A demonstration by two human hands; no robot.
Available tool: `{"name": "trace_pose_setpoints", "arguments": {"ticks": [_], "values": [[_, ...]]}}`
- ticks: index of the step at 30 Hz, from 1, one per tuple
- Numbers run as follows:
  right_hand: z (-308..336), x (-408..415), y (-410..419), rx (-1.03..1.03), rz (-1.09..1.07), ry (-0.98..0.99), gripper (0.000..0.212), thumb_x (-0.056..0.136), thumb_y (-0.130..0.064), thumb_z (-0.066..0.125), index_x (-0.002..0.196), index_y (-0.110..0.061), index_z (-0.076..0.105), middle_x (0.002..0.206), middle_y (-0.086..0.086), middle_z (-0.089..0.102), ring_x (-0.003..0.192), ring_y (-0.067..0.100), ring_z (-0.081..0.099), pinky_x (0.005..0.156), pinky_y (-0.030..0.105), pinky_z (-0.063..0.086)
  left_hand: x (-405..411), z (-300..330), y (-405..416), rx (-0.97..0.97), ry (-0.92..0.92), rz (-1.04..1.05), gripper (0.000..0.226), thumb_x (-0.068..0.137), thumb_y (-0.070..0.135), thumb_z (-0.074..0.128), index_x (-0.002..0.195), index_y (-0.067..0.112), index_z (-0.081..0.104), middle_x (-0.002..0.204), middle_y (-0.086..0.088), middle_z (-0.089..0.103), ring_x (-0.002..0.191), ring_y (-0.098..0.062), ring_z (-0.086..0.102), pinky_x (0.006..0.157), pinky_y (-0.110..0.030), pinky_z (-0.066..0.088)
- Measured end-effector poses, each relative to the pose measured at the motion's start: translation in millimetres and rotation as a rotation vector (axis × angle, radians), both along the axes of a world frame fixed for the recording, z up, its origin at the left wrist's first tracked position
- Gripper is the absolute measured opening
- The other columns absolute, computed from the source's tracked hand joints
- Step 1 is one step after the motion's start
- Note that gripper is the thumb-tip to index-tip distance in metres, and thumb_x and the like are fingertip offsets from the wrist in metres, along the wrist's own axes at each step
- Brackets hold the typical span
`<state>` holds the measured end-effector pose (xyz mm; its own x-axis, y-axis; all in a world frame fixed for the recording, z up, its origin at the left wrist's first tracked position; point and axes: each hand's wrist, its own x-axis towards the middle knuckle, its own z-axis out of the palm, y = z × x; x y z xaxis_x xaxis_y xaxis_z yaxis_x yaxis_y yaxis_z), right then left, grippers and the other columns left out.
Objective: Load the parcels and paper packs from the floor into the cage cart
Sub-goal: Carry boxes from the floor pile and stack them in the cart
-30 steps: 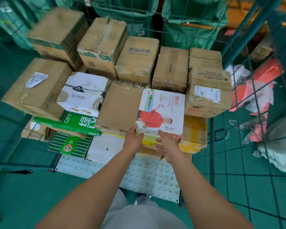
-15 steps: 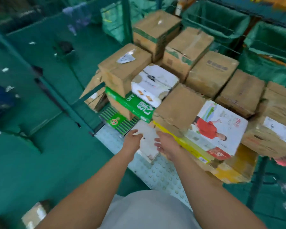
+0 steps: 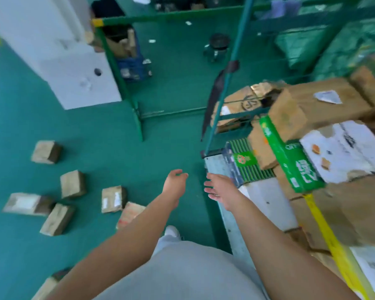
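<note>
Green floor (image 3: 108, 131) lying open left of cage cart (image 3: 220, 163) edge | parcels (image 3: 114, 199) sitting scattered | left hand (image 3: 174, 186), right hand (image 3: 222, 188) hovering, fingers relaxed, holding nothing.

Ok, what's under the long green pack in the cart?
The long green pack lies on a brown carton, which rests on a green striped box. Its far end is hidden under the big brown box.

A white pillar (image 3: 74, 68) is being flanked by a green metal railing (image 3: 126, 83), behind which a blue crate (image 3: 132, 68) of cardboard scraps is being kept.
</note>
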<state>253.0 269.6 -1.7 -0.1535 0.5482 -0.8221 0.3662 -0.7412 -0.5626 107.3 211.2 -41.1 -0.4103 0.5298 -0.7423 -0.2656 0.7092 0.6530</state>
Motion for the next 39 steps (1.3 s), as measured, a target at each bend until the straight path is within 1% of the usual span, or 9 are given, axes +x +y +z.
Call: {"name": "trace_pose_setpoints", "arguments": {"ticks": [5, 7, 11, 16, 19, 23, 28, 33, 39], "values": [[-4.8, -97.0, -21.7, 0.005, 0.252, 0.006, 0.018, 0.106, -0.034, 0.053, 0.119, -0.022, 0.058, 0.119, 0.003, 0.067, 0.097, 0.019, 0.065, 0.080, 0.030, 0.052, -80.7, -9.8, -50.5, -0.012, -0.019, 0.242, 0.047, 0.090, 0.033, 0.058, 0.136, 0.024, 0.056, 0.097, -0.014, 0.063, 0.075, -0.022, 0.054, 0.077, -0.035, 0.044], [-6.9, -131.3, -34.1, 0.012, 0.361, 0.005, 0.021, 0.105, -0.035, 0.053, 0.121, -0.022, 0.057, 0.119, 0.003, 0.068, 0.097, 0.018, 0.065, 0.082, 0.030, 0.053, -104.8, -11.5, -78.7, -0.005, -0.032, 0.360, 0.048, 0.090, 0.030, 0.058, 0.137, 0.021, 0.055, 0.089, -0.009, 0.061, 0.070, -0.021, 0.053, 0.074, -0.035, 0.046], [-9.2, -189.7, -63.5, 0.007, 0.571, -0.007, 0.020, 0.105, -0.034, 0.053, 0.120, -0.022, 0.059, 0.117, 0.002, 0.068, 0.095, 0.018, 0.066, 0.078, 0.029, 0.053, -135.0, -18.9, -135.3, -0.039, -0.049, 0.610, 0.028, 0.101, 0.025, 0.057, 0.129, 0.024, 0.057, 0.089, -0.003, 0.060, 0.082, -0.021, 0.056, 0.094, -0.044, 0.055], [-17.7, -239.1, -98.0, -0.049, 0.788, -0.015, 0.022, 0.106, -0.033, 0.053, 0.122, -0.019, 0.058, 0.116, 0.005, 0.066, 0.093, 0.019, 0.064, 0.072, 0.028, 0.052, -148.4, -33.8, -190.3, -0.077, -0.075, 0.861, 0.026, 0.100, 0.022, 0.055, 0.126, 0.024, 0.058, 0.100, -0.005, 0.062, 0.086, -0.022, 0.057, 0.085, -0.038, 0.053], [-23.4, -263.0, -114.0, -0.100, 0.893, -0.028, 0.013, 0.106, -0.031, 0.052, 0.107, -0.020, 0.060, 0.109, 0.005, 0.063, 0.082, 0.016, 0.060, 0.065, 0.025, 0.049, -151.6, -39.4, -211.9, -0.126, -0.087, 0.965, 0.027, 0.098, 0.023, 0.054, 0.125, 0.025, 0.060, 0.100, -0.003, 0.064, 0.085, -0.023, 0.059, 0.088, -0.042, 0.056], [-35.1, -299.2, -120.5, -0.130, 1.049, -0.055, 0.017, 0.108, -0.029, 0.050, 0.111, -0.016, 0.059, 0.105, 0.005, 0.062, 0.081, 0.016, 0.057, 0.065, 0.024, 0.049, -162.3, -50.7, -222.4, -0.155, -0.122, 1.114, 0.032, 0.098, 0.025, 0.054, 0.129, 0.023, 0.057, 0.094, -0.006, 0.065, 0.082, -0.023, 0.058, 0.084, -0.044, 0.056], [-52.4, -348.5, -107.6, -0.155, 1.183, -0.084, 0.022, 0.107, -0.032, 0.051, 0.117, -0.015, 0.060, 0.110, 0.006, 0.065, 0.088, 0.018, 0.061, 0.072, 0.030, 0.050, -180.8, -54.3, -207.2, -0.200, -0.126, 1.242, 0.028, 0.103, 0.027, 0.053, 0.130, 0.022, 0.055, 0.108, -0.003, 0.065, 0.090, -0.020, 0.062, 0.093, -0.046, 0.056], [-69.4, -397.5, -96.0, -0.186, 1.264, -0.107, 0.024, 0.106, -0.032, 0.052, 0.121, -0.014, 0.060, 0.112, 0.005, 0.068, 0.097, 0.020, 0.065, 0.098, 0.040, 0.055, -204.7, -52.1, -184.7, -0.234, -0.149, 1.332, 0.033, 0.103, 0.028, 0.053, 0.135, 0.023, 0.054, 0.115, 0.001, 0.062, 0.098, -0.015, 0.061, 0.100, -0.046, 0.055], [-83.9, -439.5, -105.3, -0.220, 1.414, -0.152, 0.027, 0.106, -0.029, 0.051, 0.125, -0.011, 0.060, 0.121, 0.011, 0.067, 0.101, 0.021, 0.065, 0.098, 0.038, 0.054, -222.9, -53.7, -176.0, -0.225, -0.191, 1.491, 0.037, 0.104, 0.026, 0.052, 0.141, 0.021, 0.052, 0.125, -0.002, 0.060, 0.095, -0.010, 0.059, 0.100, -0.043, 0.055]]}}
